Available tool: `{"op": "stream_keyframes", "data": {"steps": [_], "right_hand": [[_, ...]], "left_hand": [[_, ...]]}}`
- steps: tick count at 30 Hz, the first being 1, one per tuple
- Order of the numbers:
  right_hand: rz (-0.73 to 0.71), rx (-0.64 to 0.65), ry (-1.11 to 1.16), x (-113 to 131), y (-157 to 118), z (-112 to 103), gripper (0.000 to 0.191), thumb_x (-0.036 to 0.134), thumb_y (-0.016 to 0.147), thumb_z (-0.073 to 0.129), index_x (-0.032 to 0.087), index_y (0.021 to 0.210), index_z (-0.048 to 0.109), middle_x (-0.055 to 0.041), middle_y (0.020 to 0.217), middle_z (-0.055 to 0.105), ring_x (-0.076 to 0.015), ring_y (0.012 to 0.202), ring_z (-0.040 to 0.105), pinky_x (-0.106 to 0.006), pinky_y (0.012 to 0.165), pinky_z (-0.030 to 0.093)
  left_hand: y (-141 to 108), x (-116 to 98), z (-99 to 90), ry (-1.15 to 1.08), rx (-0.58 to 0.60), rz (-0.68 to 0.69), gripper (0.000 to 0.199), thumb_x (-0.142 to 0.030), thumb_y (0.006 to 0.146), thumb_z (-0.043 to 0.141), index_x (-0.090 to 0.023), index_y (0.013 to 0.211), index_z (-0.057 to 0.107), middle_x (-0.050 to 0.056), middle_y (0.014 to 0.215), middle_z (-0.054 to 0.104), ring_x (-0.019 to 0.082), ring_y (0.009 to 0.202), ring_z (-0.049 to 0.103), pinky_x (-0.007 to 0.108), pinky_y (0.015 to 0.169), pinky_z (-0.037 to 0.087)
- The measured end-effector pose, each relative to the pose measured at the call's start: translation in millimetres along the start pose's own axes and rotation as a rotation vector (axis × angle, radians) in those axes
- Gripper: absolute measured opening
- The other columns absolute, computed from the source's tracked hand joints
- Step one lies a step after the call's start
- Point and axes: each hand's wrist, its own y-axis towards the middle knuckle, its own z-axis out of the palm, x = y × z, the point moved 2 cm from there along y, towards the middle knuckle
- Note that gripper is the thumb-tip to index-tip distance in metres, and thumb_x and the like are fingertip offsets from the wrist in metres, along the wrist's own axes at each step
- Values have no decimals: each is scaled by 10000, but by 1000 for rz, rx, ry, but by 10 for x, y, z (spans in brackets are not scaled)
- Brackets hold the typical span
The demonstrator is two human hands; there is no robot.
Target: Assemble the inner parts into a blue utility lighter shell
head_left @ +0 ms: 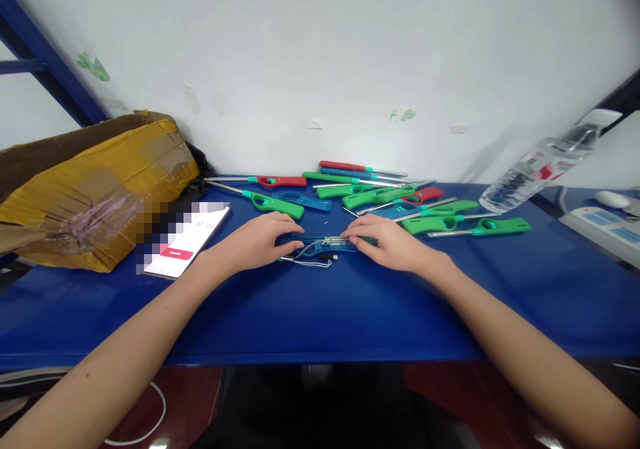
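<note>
Near the middle of the blue table lies an opened blue lighter casing (316,247), with a thin white wire and metal parts showing along it. My left hand (263,241) grips its left end between thumb and fingers. At the right end, my right hand (387,241) pinches the metal parts, its fingertips partly hiding them. A small dark piece with a white tip (329,257) rests just below the casing. Behind my hands lie several long-nosed lighters, among them a green one (277,205), a red one (281,181) and a blue one (317,202).
A taped cardboard box (100,195) stands at the left, beside a phone (187,239) with a lit screen. More green lighters (505,225) lie at the right. A plastic bottle (545,162) leans at the back right, near a white device (603,229). A white wall rises behind.
</note>
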Motion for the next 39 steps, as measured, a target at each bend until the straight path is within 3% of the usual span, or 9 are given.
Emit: {"op": "stream_keyframes", "data": {"steps": [7, 14, 23, 31, 35, 39], "right_hand": [[-30, -7, 11, 22, -15, -20, 236, 268, 943, 558, 202, 1072, 744, -92, 1090, 707, -244, 1010, 647, -404, 917, 530], [-73, -58, -3, 32, -18, 0, 213, 275, 922, 595, 194, 1063, 732, -107, 1100, 684, -247, 1016, 645, -409, 914, 534], [-221, -108, 1, 172, 3, 175, 136, 268, 916, 615, 213, 965, 729, -106, 1162, 650, -247, 1103, 602, -424, 954, 517], [-136, -80, 88, 216, 37, 233, 79, 192, 897, 610, 214, 906, 685, -97, 1145, 655, -245, 1105, 601, -426, 944, 527], [-102, -128, 128, 236, 62, 222, 82, 207, 922, 575, 219, 934, 655, -97, 1104, 669, -241, 1091, 608, -437, 941, 522], [-46, -169, 155, 219, 91, 238, 60, 205, 918, 580, 220, 931, 636, -84, 1043, 681, -238, 1035, 620, -432, 919, 522]], "left_hand": [[-32, -15, -89, -17, 14, 18, 377, -500, 916, 594, -251, 1188, 672, 63, 1205, 656, 236, 1111, 608, 374, 969, 489], [-68, -90, -175, -51, 83, 55, 297, -500, 785, 741, -212, 736, 694, 67, 1242, 610, 279, 1171, 562, 400, 975, 477], [-72, -89, -140, -25, 131, 85, 125, -362, 840, 708, -250, 804, 748, 58, 1307, 573, 288, 1260, 501, 422, 1060, 422], [-79, -136, -156, -27, 124, 91, 141, -332, 865, 651, -238, 799, 732, 65, 1264, 600, 267, 1213, 540, 401, 1049, 436], [-82, -127, -178, -35, 101, 58, 173, -368, 879, 622, -235, 823, 717, 61, 1249, 614, 258, 1186, 564, 381, 1017, 460], [-72, -84, -193, -38, 73, 23, 171, -357, 903, 591, -220, 877, 690, 53, 1118, 672, 221, 1026, 633, 336, 908, 493]]}}
